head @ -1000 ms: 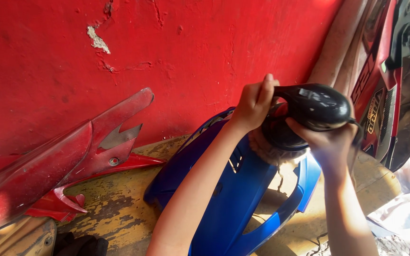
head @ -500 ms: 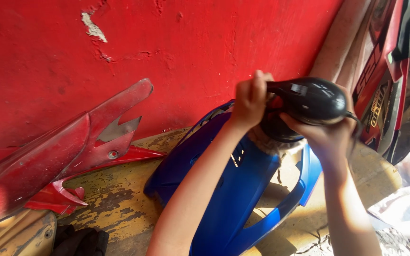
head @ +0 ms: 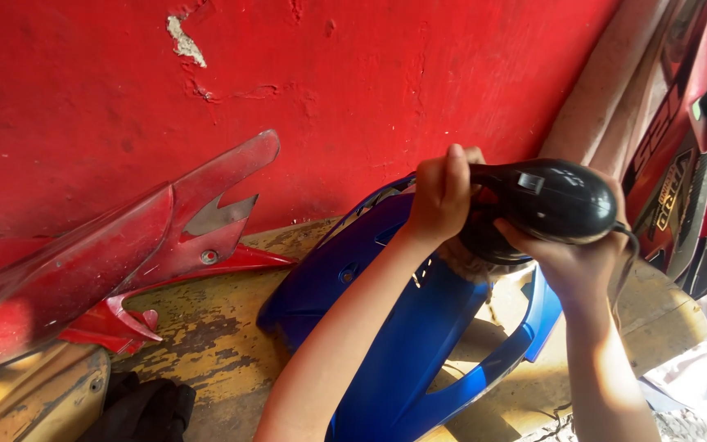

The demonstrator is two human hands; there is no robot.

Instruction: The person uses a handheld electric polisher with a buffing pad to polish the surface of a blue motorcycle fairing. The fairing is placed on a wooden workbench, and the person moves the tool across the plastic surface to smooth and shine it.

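A black electric polisher (head: 554, 200) with a fluffy pad sits against the upper part of a blue motorcycle body panel (head: 394, 336) that leans on the red wall. My left hand (head: 442, 192) grips the polisher's front handle. My right hand (head: 570, 254) holds the rounded rear body from below, where the cord leaves it. Most of the pad is hidden behind both hands and the tool.
A scuffed red fairing piece (head: 116, 262) leans on the red wall (head: 329, 82) at left. More red and black panels (head: 689, 155) stand at right. The worn yellow board (head: 206, 360) carries the parts. A dark cloth (head: 145, 409) lies at bottom left.
The polisher and both hands shifted slightly up and then back down along the top of the blue panel; the view drifted a little. The grip stayed the same.
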